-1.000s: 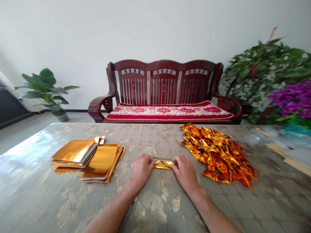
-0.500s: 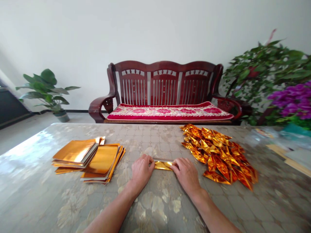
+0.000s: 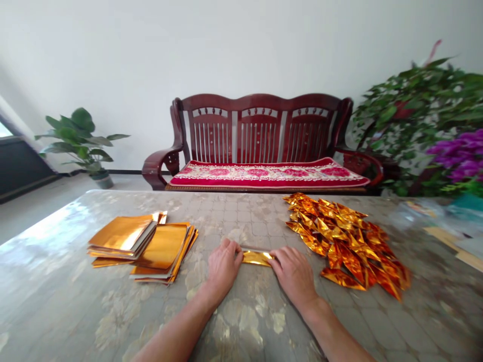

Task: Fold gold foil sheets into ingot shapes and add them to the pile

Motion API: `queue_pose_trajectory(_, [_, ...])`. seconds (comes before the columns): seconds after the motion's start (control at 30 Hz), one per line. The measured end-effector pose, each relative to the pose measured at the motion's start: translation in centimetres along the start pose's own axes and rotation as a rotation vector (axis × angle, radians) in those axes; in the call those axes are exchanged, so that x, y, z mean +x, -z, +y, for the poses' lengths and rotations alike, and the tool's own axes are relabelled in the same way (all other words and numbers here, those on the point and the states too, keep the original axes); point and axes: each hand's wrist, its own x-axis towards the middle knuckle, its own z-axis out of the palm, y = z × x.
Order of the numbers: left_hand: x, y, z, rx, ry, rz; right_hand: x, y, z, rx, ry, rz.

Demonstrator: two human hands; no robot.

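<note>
A narrow folded strip of gold foil paper [image 3: 257,258] stretches between my two hands, just above or on the table. My left hand [image 3: 225,264] pinches its left end with thumb and fingers. At the other end, my right hand [image 3: 293,271] grips the strip the same way. The fingertips hide both ends of it. To the left lie stacks of flat gold foil sheets [image 3: 162,246], some with a grey-white underside showing. Right of my right hand spreads a heap of folded, pointed gold foil pieces [image 3: 339,236].
The table [image 3: 234,211] has a patterned grey covering. Clear plastic bags [image 3: 418,213] and flat tan pieces [image 3: 441,239] lie at its right edge. Beyond stands a dark red wooden bench [image 3: 260,105]. A potted plant [image 3: 100,178] and purple flowers [image 3: 462,156] flank it.
The whole view has shifted slightly, so everything sits a little further right. Both hands keep their pinch on the foil strip, with hardly any movement of their own.
</note>
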Motion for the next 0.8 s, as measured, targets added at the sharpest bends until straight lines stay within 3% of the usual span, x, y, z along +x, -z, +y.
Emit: queue_pose_trajectory(0.8, [0.14, -0.02, -0.2, 0.004, 0.034, -0.009, 0.21, 0.05, -0.2, -0.032, 0.026, -0.028])
